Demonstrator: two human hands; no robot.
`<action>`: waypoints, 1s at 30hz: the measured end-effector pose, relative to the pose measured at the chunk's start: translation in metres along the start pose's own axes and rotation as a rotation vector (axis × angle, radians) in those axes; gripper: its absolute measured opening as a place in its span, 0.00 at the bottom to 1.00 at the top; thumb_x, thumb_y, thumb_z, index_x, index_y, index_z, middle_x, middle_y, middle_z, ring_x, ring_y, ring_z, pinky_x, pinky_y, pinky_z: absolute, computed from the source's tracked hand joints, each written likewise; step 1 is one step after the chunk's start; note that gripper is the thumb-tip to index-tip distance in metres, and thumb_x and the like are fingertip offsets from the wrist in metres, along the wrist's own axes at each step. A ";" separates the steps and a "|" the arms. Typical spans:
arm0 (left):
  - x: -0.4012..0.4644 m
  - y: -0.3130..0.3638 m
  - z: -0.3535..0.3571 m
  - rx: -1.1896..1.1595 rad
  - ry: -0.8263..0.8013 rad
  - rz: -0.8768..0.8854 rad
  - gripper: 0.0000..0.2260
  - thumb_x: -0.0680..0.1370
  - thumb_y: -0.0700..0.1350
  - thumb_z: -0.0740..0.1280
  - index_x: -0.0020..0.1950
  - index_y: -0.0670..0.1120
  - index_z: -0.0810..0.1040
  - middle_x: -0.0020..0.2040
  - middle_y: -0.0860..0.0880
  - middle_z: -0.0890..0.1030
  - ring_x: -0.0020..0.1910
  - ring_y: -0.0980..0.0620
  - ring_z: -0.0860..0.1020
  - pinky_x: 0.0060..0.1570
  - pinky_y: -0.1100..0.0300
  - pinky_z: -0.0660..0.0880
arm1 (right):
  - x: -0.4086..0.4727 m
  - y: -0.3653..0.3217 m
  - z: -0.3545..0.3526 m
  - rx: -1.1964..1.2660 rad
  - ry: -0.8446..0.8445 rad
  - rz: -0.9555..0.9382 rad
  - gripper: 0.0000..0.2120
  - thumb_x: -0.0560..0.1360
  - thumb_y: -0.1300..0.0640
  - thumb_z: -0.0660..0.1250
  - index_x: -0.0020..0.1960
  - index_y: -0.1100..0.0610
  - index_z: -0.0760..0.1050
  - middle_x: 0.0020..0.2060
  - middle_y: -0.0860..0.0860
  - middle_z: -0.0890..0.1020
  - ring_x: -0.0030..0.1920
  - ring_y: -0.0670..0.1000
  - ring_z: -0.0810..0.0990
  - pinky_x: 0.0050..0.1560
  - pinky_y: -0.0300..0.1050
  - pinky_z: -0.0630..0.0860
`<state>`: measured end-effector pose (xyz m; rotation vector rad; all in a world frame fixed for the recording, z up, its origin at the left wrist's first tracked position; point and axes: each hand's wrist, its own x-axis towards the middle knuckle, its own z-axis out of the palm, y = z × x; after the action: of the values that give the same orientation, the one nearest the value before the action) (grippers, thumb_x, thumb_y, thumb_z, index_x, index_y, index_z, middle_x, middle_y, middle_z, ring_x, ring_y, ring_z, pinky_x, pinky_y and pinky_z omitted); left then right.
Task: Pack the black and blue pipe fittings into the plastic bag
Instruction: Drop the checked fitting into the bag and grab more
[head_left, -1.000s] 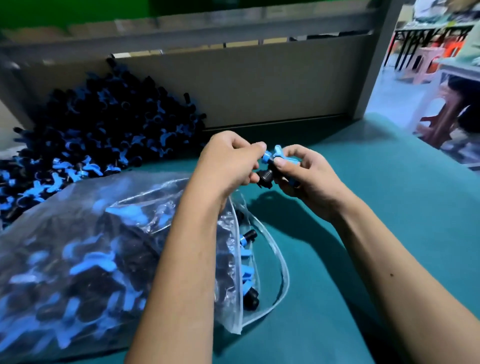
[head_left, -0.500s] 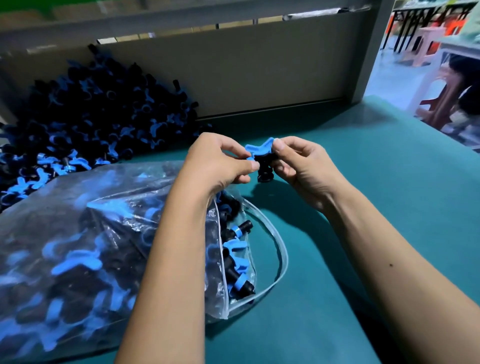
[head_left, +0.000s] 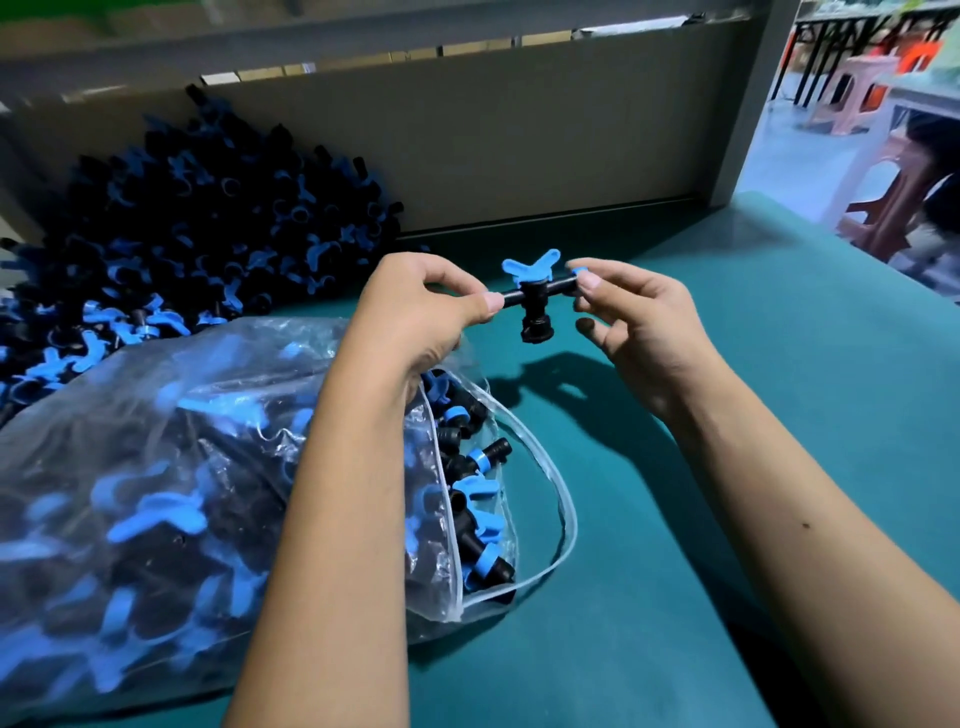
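Head view, looking forward and down over a teal-covered table (head_left: 727, 519). Centre: a single black pipe fitting (head_left: 535, 306) with a blue winged handle on top is held in the air above the table, its crossbar roughly horizontal and its threaded black stem pointing down. The left hand (head_left: 421, 317) has its grip closed on the left end of the crossbar, pinching it between thumb and curled fingers. The right hand (head_left: 639, 322) pinches the right end, where a small blue ring shows just beside its fingertips; the remaining fingers curl loosely below. The fitting touches nothing but the two hands, and its shadow falls on the table beneath.

Lower left: a clear plastic bag (head_left: 208, 467) lies on its side on the table, largely filled with black and blue fittings. Its mouth, edged with a pale zip strip, gapes toward the right, and several fittings lie just inside the opening. The left forearm crosses over the bag's upper right part.

Upper left: a loose heap of fittings (head_left: 197, 223) of the same kind is piled on the table against a grey back panel (head_left: 519, 135).

Upper right, beyond the table edge: a pink plastic stool (head_left: 852, 88) and a brown stool (head_left: 893, 202) stand on a pale floor, partly blurred.
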<state>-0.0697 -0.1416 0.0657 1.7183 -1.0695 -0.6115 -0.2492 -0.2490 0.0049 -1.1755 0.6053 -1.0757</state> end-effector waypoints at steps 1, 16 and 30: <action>0.000 0.000 -0.001 -0.003 -0.001 -0.002 0.05 0.73 0.44 0.79 0.41 0.45 0.85 0.42 0.42 0.87 0.29 0.54 0.71 0.30 0.62 0.66 | 0.000 0.001 -0.002 -0.008 0.024 0.005 0.11 0.71 0.54 0.75 0.52 0.55 0.86 0.43 0.49 0.83 0.41 0.46 0.78 0.46 0.42 0.75; -0.006 0.012 0.005 -0.041 0.149 0.003 0.10 0.74 0.48 0.78 0.35 0.46 0.85 0.38 0.49 0.87 0.31 0.54 0.78 0.38 0.59 0.73 | -0.006 0.010 0.021 -0.090 0.109 -0.113 0.12 0.77 0.56 0.73 0.57 0.56 0.75 0.43 0.53 0.83 0.39 0.49 0.82 0.38 0.43 0.78; -0.014 0.042 -0.010 -0.293 0.394 0.233 0.14 0.79 0.49 0.72 0.38 0.42 0.79 0.39 0.45 0.85 0.33 0.53 0.75 0.41 0.55 0.75 | -0.011 -0.001 0.024 -0.305 -0.273 -0.163 0.07 0.76 0.66 0.71 0.53 0.59 0.84 0.41 0.61 0.86 0.36 0.53 0.78 0.36 0.41 0.75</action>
<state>-0.0848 -0.1302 0.1069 1.3617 -0.8363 -0.2505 -0.2336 -0.2290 0.0124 -1.6301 0.4747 -0.9566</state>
